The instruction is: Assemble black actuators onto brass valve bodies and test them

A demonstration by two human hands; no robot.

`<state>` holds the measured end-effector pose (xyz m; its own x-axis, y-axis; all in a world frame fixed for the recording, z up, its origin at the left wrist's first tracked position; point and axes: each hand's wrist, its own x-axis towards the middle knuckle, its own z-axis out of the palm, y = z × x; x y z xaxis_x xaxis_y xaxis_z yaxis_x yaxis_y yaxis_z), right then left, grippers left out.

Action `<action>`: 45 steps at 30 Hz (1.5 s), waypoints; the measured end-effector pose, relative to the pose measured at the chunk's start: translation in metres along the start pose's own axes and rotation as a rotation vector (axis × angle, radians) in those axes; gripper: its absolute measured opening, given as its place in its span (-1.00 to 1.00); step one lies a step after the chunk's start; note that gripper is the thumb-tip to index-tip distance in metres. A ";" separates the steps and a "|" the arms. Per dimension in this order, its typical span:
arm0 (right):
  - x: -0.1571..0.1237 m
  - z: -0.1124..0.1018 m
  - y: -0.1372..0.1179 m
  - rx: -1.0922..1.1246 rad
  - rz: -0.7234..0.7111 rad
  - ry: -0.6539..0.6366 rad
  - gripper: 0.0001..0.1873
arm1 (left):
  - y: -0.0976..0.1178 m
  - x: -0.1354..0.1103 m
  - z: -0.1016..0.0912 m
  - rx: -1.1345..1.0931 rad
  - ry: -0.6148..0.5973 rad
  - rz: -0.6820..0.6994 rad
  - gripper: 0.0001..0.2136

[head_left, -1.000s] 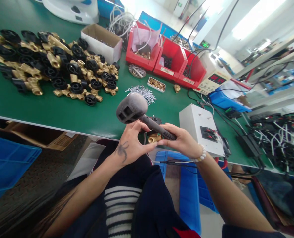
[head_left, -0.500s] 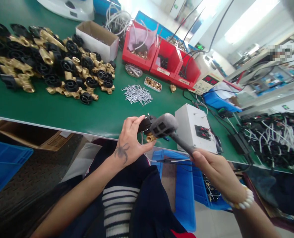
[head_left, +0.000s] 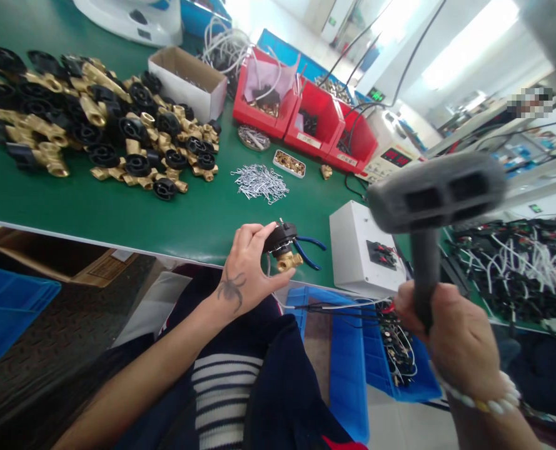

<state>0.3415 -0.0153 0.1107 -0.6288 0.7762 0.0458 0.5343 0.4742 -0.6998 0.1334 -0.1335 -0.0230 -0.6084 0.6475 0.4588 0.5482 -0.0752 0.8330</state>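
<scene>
Near the front edge of the green bench, my left hand (head_left: 252, 269) grips a brass valve (head_left: 286, 257) with a round black cap, its thumb and fingers on either side. A thin pin sticks up from the cap. Raised to the right, my right hand (head_left: 456, 325) is wrapped round the handle of a grey mallet (head_left: 437, 190), whose head is well apart from the valve. Blue-handled pliers (head_left: 309, 252) lie just right of the valve. Beyond it is a heap of bent wire clips (head_left: 260, 183).
Many brass valves with black caps (head_left: 132, 129) cover the bench's left. A small tray of brass parts (head_left: 289, 164), red bins (head_left: 313, 119) and a white carton (head_left: 188, 82) stand behind. A grey box (head_left: 364, 250) sits to the right; blue crates (head_left: 348, 375) are below.
My right hand has lifted the mallet up and to the right, off the valve, which uncovers the pliers. My left hand keeps its hold on the valve, almost unmoved.
</scene>
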 end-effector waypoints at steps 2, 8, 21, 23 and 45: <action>0.000 0.001 -0.001 -0.028 -0.013 -0.009 -0.33 | 0.000 0.000 0.000 0.003 0.005 0.003 -0.32; 0.002 0.001 0.001 -0.166 -0.040 -0.154 -0.32 | 0.000 0.000 -0.001 -0.012 -0.009 0.001 -0.33; 0.001 0.001 0.007 -0.049 -0.042 0.013 -0.32 | 0.000 0.002 -0.001 -0.013 0.000 0.008 -0.33; 0.001 0.004 0.008 -0.107 -0.053 -0.075 -0.31 | 0.000 0.002 0.000 -0.009 0.007 0.012 -0.34; 0.006 0.007 0.007 -0.245 -0.102 -0.248 -0.27 | -0.002 0.002 -0.001 -0.015 0.011 0.018 -0.34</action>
<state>0.3377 -0.0105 0.1016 -0.7877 0.6095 -0.0891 0.5624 0.6526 -0.5077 0.1305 -0.1331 -0.0235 -0.6043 0.6379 0.4773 0.5509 -0.0983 0.8288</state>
